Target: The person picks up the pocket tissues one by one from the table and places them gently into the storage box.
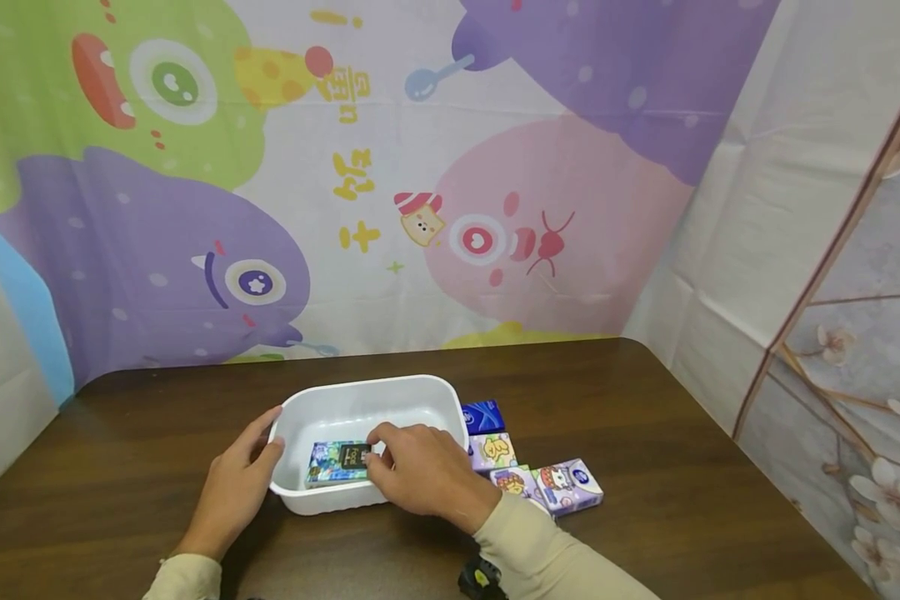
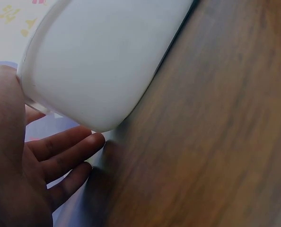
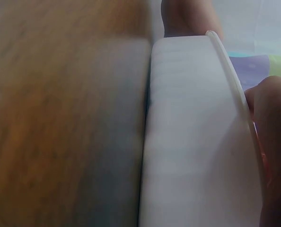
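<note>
A white plastic basin (image 1: 375, 392) stands on the table. In it lies a shiny blue-green tissue pack (image 1: 326, 460) with a black label, near the front left. My right hand (image 1: 420, 471) reaches over the front rim and pinches the pack's right end with thumb and fingers. At the basin's left end, my left hand (image 1: 236, 479) touches the rim with thumb and forefinger. Its other fingers (image 2: 72, 146) extend loosely by the outer corner in the left wrist view. The right wrist view shows the basin's outer wall (image 3: 192, 132); the pack is hidden there.
Right of the basin lie a dark blue pack (image 1: 483, 417), a pack with a yellow cartoon (image 1: 495, 452), a purple pack (image 1: 513, 481) partly behind my right forearm, and a lilac pack (image 1: 567, 486). A cartoon-printed cloth (image 1: 390, 300) hangs behind the brown table (image 1: 675, 500).
</note>
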`<state>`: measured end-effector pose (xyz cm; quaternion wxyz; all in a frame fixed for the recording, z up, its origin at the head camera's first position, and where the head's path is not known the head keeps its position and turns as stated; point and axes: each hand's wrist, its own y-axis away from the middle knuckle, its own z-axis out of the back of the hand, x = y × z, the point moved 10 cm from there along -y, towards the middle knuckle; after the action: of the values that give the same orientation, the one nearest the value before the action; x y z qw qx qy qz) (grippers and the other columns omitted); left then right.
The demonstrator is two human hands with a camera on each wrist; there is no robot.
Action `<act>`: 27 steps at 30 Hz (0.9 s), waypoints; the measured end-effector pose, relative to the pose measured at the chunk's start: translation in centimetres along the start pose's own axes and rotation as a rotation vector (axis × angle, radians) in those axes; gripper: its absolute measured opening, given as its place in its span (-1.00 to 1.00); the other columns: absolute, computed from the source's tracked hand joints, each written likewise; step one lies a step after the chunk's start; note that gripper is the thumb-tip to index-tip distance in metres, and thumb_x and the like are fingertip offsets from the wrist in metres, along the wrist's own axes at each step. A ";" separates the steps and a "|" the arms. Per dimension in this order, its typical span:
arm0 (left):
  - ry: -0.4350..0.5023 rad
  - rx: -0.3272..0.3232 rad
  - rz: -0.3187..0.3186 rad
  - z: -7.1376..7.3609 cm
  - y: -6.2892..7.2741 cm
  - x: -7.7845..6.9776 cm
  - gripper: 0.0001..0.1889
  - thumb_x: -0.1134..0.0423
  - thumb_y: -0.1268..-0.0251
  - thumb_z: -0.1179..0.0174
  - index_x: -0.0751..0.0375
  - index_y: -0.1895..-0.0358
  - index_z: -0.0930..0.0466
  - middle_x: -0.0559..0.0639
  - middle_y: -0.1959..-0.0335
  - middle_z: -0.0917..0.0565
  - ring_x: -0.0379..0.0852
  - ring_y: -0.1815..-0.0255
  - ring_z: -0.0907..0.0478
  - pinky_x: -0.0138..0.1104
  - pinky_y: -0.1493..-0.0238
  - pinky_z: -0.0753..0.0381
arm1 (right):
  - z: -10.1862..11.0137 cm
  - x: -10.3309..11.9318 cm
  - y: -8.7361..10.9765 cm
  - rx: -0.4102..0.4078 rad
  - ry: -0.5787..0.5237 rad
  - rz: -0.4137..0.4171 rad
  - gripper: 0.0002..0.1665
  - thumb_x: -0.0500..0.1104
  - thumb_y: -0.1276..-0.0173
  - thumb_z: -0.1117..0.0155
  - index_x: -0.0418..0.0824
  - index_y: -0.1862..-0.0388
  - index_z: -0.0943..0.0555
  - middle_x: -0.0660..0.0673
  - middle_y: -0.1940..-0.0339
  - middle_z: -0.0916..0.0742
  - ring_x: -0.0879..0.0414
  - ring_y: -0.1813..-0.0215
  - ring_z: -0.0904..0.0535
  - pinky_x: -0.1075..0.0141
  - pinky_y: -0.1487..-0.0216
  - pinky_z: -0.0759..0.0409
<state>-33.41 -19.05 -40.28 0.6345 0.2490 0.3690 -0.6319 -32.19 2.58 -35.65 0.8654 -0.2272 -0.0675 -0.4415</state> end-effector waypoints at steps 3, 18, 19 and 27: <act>0.000 0.000 0.000 0.0 0.0 0.0 -0.44 -0.01 -0.59 0.08 -0.03 -0.56 -0.22 0.34 -0.20 -0.56 0.25 -0.25 -0.45 0.15 -0.21 -0.35 | 0.0 0.0 0.0 -0.001 -0.001 0.003 -0.70 0.07 -0.45 -0.16 0.00 -0.02 -0.68 0.26 0.47 -0.65 0.39 0.47 -0.46 0.45 0.48 -0.38; -0.006 -0.003 0.001 0.0 0.1 0.0 -0.45 0.00 -0.58 0.07 -0.04 -0.55 -0.23 0.34 -0.18 -0.57 0.25 -0.23 -0.47 0.14 -0.20 -0.36 | 0.0 0.1 0.1 -0.012 -0.006 0.006 -0.71 0.06 -0.44 -0.17 0.01 0.00 -0.69 0.26 0.48 -0.63 0.39 0.49 -0.44 0.45 0.50 -0.37; -0.006 -0.003 0.001 0.0 0.1 0.0 -0.45 0.00 -0.58 0.07 -0.04 -0.55 -0.23 0.33 -0.19 -0.57 0.25 -0.23 -0.47 0.14 -0.20 -0.36 | 0.0 0.1 0.1 -0.013 -0.005 0.007 -0.71 0.06 -0.44 -0.17 0.00 0.00 -0.69 0.26 0.48 -0.63 0.39 0.49 -0.44 0.45 0.50 -0.37; 0.002 -0.002 0.001 0.0 0.0 0.0 -0.45 0.00 -0.58 0.07 -0.04 -0.56 -0.22 0.34 -0.21 -0.56 0.26 -0.26 -0.45 0.16 -0.22 -0.35 | 0.4 0.0 0.0 -0.031 -0.029 0.014 -0.73 0.04 -0.43 -0.19 -0.03 0.03 -0.69 0.25 0.48 -0.63 0.38 0.49 -0.44 0.46 0.48 -0.38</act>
<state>-33.37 -19.07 -40.28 0.6347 0.2490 0.3700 -0.6311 -32.16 2.72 -35.32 0.8638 -0.2473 -0.0715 -0.4331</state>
